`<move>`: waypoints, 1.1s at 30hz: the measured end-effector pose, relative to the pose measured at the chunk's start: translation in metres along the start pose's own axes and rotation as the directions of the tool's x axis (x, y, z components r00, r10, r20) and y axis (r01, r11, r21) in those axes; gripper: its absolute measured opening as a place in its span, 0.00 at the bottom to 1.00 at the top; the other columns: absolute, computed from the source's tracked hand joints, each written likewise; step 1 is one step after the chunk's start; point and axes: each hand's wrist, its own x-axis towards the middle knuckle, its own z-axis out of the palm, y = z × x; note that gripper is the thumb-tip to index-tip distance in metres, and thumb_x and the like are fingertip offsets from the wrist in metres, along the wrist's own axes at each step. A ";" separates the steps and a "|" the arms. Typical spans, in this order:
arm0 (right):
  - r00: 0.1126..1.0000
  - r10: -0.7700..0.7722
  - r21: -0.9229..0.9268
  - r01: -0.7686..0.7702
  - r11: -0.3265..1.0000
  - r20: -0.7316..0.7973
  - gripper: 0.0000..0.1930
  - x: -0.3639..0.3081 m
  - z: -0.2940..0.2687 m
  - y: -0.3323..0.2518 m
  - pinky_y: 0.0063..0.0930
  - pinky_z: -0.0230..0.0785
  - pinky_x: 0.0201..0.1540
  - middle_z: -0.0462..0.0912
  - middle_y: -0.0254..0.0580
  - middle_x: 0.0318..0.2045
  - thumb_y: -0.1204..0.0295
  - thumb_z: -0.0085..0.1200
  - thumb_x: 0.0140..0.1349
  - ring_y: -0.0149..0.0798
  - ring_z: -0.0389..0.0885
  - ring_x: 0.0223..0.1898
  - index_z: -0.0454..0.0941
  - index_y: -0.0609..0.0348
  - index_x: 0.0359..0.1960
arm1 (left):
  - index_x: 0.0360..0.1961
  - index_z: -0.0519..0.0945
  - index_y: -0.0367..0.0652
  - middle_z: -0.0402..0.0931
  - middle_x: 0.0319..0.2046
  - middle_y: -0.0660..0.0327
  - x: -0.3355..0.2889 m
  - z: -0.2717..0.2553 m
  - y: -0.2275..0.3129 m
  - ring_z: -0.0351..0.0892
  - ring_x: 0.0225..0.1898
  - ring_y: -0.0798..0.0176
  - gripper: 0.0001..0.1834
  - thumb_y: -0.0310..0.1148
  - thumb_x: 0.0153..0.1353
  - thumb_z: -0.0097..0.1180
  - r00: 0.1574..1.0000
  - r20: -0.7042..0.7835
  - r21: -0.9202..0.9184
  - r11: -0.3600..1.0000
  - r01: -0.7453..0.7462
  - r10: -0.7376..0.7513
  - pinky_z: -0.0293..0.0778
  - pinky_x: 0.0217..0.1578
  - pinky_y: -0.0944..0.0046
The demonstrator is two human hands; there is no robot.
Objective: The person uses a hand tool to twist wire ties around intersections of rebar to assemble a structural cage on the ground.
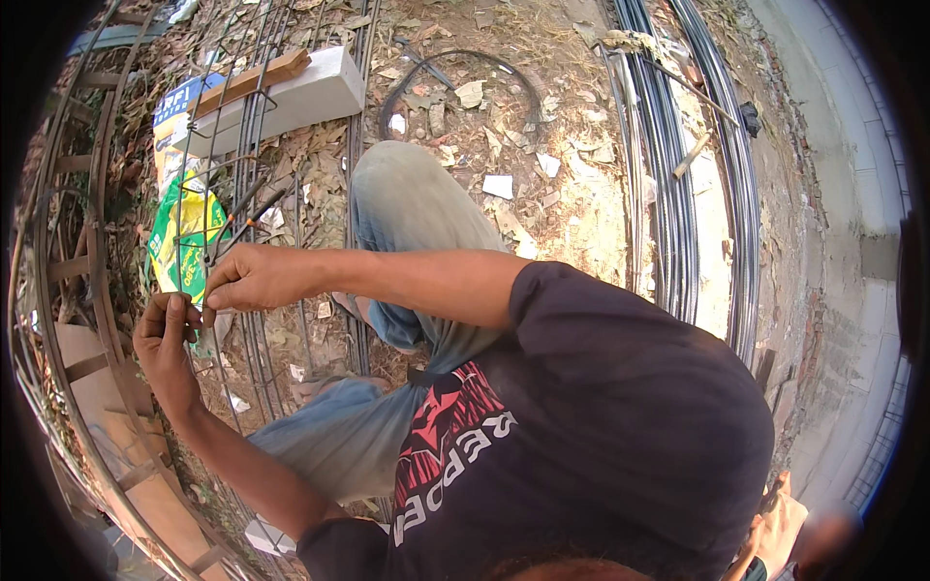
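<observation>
My right hand (247, 276) reaches left, its fingers pinched together at the thin bars of a rebar cage (254, 145). Close against it, my left hand (167, 344) comes up from below, thumb and fingertips also pressed together. Whatever lies between the fingertips is too small to make out. Beside my right hand is a tool with two dark handles and an orange patch (250, 223), perhaps pincers; whether the hand touches it is unclear. A green and yellow plastic bag (189, 228) lies behind the bars.
A pale block (334, 85) and a wooden strip (254, 82) lie among the bars. Bundled rebar (668, 184) runs along the right, with a black wire coil (531, 92) on the littered ground. Ladder-like framing (89, 242) stands at left. Another person's hand (780, 528) shows lower right.
</observation>
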 end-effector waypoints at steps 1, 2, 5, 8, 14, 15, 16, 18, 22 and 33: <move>0.995 0.091 0.084 -0.088 0.993 -0.035 0.13 -0.004 0.001 0.004 0.24 0.57 0.24 0.69 0.25 0.18 0.69 0.54 0.76 0.22 0.62 0.20 0.88 0.62 0.50 | 0.37 0.84 0.41 0.80 0.27 0.69 0.002 0.001 -0.001 0.71 0.29 0.77 0.14 0.41 0.74 0.63 0.999 -0.041 0.023 1.000 0.014 -0.013 0.61 0.31 0.71; 0.988 0.137 0.189 -0.123 0.974 -0.066 0.13 -0.007 0.002 0.008 0.23 0.55 0.24 0.68 0.24 0.18 0.70 0.53 0.77 0.22 0.62 0.20 0.88 0.63 0.51 | 0.37 0.84 0.41 0.80 0.27 0.69 0.004 0.002 -0.002 0.72 0.29 0.77 0.13 0.41 0.74 0.64 0.998 -0.064 0.043 0.999 0.013 -0.010 0.61 0.31 0.71; 0.975 0.211 0.330 -0.179 0.927 -0.065 0.14 -0.008 0.003 0.017 0.23 0.52 0.22 0.65 0.23 0.17 0.71 0.52 0.77 0.21 0.60 0.18 0.86 0.64 0.54 | 0.37 0.84 0.42 0.80 0.27 0.69 0.005 -0.003 -0.010 0.73 0.29 0.76 0.12 0.40 0.73 0.65 0.995 -0.079 0.098 0.993 0.062 -0.054 0.62 0.31 0.71; 0.983 0.177 0.270 -0.159 0.950 -0.042 0.15 -0.002 0.001 0.016 0.23 0.50 0.21 0.63 0.22 0.17 0.72 0.50 0.77 0.21 0.57 0.17 0.85 0.65 0.57 | 0.39 0.85 0.42 0.81 0.28 0.69 0.001 -0.011 -0.021 0.74 0.30 0.76 0.11 0.39 0.73 0.65 0.980 -0.179 -0.003 0.996 0.094 -0.093 0.64 0.32 0.72; 0.983 0.183 0.338 -0.178 0.924 0.019 0.16 -0.001 0.014 0.014 0.23 0.52 0.22 0.66 0.23 0.17 0.73 0.49 0.78 0.21 0.57 0.18 0.85 0.65 0.58 | 0.40 0.86 0.42 0.82 0.29 0.68 -0.009 -0.021 -0.016 0.76 0.30 0.75 0.12 0.40 0.73 0.65 0.945 -0.312 -0.122 0.991 0.063 -0.098 0.67 0.32 0.73; 0.986 0.169 0.296 -0.164 0.941 0.007 0.16 -0.002 0.015 0.018 0.23 0.52 0.22 0.66 0.23 0.17 0.73 0.49 0.78 0.21 0.57 0.18 0.84 0.65 0.58 | 0.40 0.86 0.42 0.82 0.30 0.68 -0.010 -0.020 -0.013 0.76 0.30 0.75 0.12 0.40 0.73 0.65 0.897 -0.414 -0.122 0.986 0.111 -0.152 0.67 0.32 0.73; 0.989 0.137 0.265 -0.144 0.953 0.047 0.16 -0.003 0.018 0.022 0.23 0.53 0.22 0.66 0.23 0.17 0.73 0.49 0.78 0.21 0.58 0.19 0.84 0.65 0.59 | 0.39 0.87 0.43 0.82 0.29 0.68 -0.011 -0.019 -0.011 0.77 0.31 0.75 0.11 0.40 0.73 0.65 0.886 -0.441 -0.023 0.988 0.151 -0.145 0.67 0.31 0.74; 0.975 0.222 0.118 -0.222 0.968 0.017 0.16 -0.002 0.014 0.027 0.24 0.56 0.24 0.66 0.23 0.18 0.73 0.50 0.75 0.22 0.61 0.20 0.86 0.62 0.57 | 0.40 0.87 0.41 0.84 0.30 0.67 -0.013 -0.019 -0.010 0.78 0.31 0.75 0.12 0.40 0.73 0.65 0.886 -0.409 -0.028 0.973 0.228 -0.219 0.69 0.33 0.73; 0.965 0.244 -0.071 -0.251 0.965 -0.092 0.17 -0.005 -0.009 0.009 0.21 0.47 0.21 0.61 0.19 0.17 0.72 0.50 0.76 0.18 0.53 0.18 0.85 0.60 0.60 | 0.43 0.86 0.37 0.87 0.34 0.64 -0.028 -0.027 -0.026 0.82 0.35 0.72 0.19 0.46 0.71 0.66 0.971 -0.182 0.002 0.988 0.156 -0.153 0.74 0.36 0.70; 0.794 0.430 -0.363 -0.588 0.723 -0.430 0.15 -0.065 0.012 0.093 0.32 0.65 0.28 0.77 0.39 0.19 0.69 0.52 0.74 0.33 0.71 0.21 0.89 0.67 0.48 | 0.41 0.89 0.32 0.89 0.38 0.50 -0.038 -0.006 -0.166 0.87 0.40 0.56 0.34 0.60 0.60 0.71 0.821 -0.331 0.265 0.790 0.554 -0.465 0.80 0.45 0.54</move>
